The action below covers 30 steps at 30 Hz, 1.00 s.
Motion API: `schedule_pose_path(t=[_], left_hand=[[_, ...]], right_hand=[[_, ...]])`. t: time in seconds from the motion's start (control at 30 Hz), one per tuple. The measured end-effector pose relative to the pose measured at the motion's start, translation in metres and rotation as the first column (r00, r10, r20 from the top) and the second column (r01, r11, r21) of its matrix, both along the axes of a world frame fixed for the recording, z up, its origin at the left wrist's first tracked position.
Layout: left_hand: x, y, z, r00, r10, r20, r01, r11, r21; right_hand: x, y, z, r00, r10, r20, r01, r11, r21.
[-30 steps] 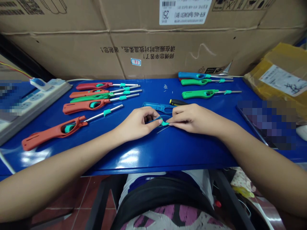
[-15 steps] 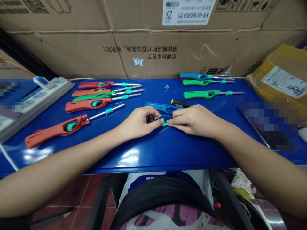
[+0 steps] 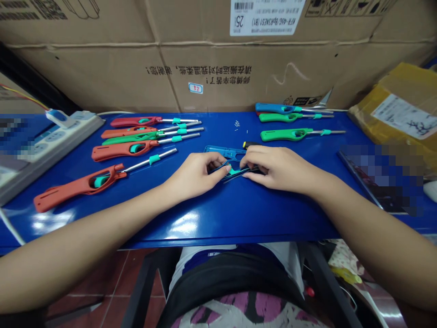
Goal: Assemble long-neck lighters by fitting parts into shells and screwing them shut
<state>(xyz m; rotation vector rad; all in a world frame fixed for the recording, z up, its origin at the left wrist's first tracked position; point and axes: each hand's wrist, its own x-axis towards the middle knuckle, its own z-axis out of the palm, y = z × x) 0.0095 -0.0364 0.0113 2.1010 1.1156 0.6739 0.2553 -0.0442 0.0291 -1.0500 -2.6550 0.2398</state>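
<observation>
The left hand point(image 3: 201, 175) pinches a blue lighter shell point(image 3: 242, 172) between thumb and forefinger, the thumb pressed beside a turquoise trigger point(image 3: 234, 172) seated in it. The right hand point(image 3: 278, 168) is curled at the shell's other end, thumb and forefinger parted; whether it grips the shell or only touches it is hard to tell.

The step in hand looks like fitting or adjusting the trigger inside the open shell. That seems to call for a firm left pinch and light, exact pressure from the right fingertips, so that the trigger does not slip out.

Both forearms reach in from the near edge and meet at the grip, wrists low over the table point(image 3: 205, 218), palms turned inward and down.

Just under the grip lies a thin metal rod point(image 3: 232, 181). Right beyond it is another blue shell half point(image 3: 216, 150), with a screwdriver point(image 3: 251, 144) partly behind the right hand. Farther beyond are tiny white bits point(image 3: 236, 123). Well left of the grip lies an orange lighter point(image 3: 73, 189) among others; beyond and to the right, a green lighter point(image 3: 282, 135).
</observation>
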Motion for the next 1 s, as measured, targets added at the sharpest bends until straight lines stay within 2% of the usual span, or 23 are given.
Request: schedule_pose_path(t=[0.57,0.87,1.0], left_hand=[[-0.0020,0.0019,0.0007,1.000,-0.009,-0.015,0.010,1.000,0.007],[-0.0035,0.0005,0.0037,0.999,-0.035,-0.039,0.039,0.993,0.109],[-0.0036,0.0020,0.0026,0.997,-0.064,-0.043,0.070,0.984,0.165]], right_hand=[[-0.0031,-0.0023,-0.0004,0.998,-0.057,0.009,0.057,0.998,-0.010],[-0.0029,-0.0015,0.0017,0.999,-0.011,-0.038,0.006,0.994,-0.110],[-0.0046,-0.0017,-0.0009,0.998,-0.058,-0.031,0.055,0.996,-0.072]])
